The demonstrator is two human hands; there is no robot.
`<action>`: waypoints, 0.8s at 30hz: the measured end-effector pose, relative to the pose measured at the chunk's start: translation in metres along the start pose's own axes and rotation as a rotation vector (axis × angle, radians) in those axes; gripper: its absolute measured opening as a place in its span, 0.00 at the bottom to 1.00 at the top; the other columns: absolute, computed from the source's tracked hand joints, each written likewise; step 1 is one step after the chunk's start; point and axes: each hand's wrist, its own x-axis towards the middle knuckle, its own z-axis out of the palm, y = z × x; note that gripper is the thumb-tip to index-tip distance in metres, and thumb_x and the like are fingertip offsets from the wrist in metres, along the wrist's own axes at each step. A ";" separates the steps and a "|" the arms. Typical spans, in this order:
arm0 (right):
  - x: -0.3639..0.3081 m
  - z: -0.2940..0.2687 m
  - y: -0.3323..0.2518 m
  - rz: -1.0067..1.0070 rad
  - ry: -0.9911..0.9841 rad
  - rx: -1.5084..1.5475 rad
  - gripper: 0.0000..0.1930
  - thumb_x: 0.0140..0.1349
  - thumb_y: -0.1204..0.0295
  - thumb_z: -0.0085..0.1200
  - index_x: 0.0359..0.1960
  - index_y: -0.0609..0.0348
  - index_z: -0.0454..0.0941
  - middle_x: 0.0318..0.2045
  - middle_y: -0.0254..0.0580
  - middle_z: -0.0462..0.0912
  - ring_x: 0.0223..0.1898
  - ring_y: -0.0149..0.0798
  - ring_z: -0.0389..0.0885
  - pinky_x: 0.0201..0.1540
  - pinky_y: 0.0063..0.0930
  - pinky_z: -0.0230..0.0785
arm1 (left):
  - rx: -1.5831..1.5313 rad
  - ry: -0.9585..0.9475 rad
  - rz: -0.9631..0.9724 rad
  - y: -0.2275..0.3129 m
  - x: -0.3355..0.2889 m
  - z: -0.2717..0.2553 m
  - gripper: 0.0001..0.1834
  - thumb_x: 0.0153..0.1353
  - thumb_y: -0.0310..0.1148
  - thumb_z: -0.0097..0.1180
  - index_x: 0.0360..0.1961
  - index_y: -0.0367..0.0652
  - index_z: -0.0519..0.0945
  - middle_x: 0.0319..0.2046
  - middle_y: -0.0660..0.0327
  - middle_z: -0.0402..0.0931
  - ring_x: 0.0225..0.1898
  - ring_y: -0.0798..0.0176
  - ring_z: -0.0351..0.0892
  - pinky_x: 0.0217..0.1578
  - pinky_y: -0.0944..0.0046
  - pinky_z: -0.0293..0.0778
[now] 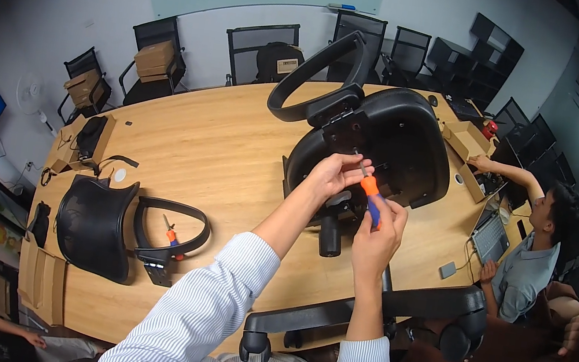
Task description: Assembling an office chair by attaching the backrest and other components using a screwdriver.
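An upturned black chair seat point(420, 144) rests on the wooden table, its underside facing me. A looped black armrest point(337, 102) is joined to its far left edge by a bracket. My right hand point(379, 239) is closed round the orange and blue handle of a screwdriver point(370, 186), whose shaft points at the seat's underside by the bracket. Near the tip, my left hand point(337, 176) has its thumb and fingers pinched about the shaft; a screw there is too small to make out. Below my hands, a black cylinder point(330, 237) sticks out from the seat.
A wheeled chair base point(314, 319) lies close in front of me. On the left are a mesh backrest point(94, 228), another armrest point(205, 234) with a second screwdriver point(171, 236), and open cardboard boxes point(52, 288). At right, a person point(526, 259) sits by a laptop point(492, 241).
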 end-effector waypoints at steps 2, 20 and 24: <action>0.000 0.004 0.006 -0.027 0.000 -0.034 0.15 0.56 0.86 0.57 0.47 0.64 0.78 0.47 0.50 0.70 0.46 0.50 0.77 0.48 0.38 0.72 | 0.130 0.092 0.004 0.000 0.000 0.004 0.09 0.64 0.26 0.59 0.43 0.31 0.78 0.43 0.46 0.81 0.45 0.52 0.85 0.49 0.56 0.84; 0.003 0.006 0.015 -0.079 -0.041 -0.081 0.21 0.51 0.89 0.57 0.49 0.64 0.77 0.44 0.50 0.69 0.49 0.53 0.74 0.52 0.42 0.69 | 0.006 0.078 0.042 -0.006 0.007 0.004 0.10 0.66 0.24 0.54 0.45 0.27 0.75 0.46 0.44 0.78 0.49 0.48 0.82 0.53 0.52 0.82; -0.005 0.009 0.011 -0.085 0.000 -0.081 0.24 0.52 0.88 0.58 0.53 0.63 0.73 0.43 0.51 0.69 0.51 0.55 0.73 0.54 0.42 0.68 | 0.008 0.114 0.061 -0.009 0.013 0.003 0.09 0.67 0.24 0.54 0.44 0.28 0.76 0.44 0.45 0.79 0.46 0.51 0.84 0.50 0.55 0.84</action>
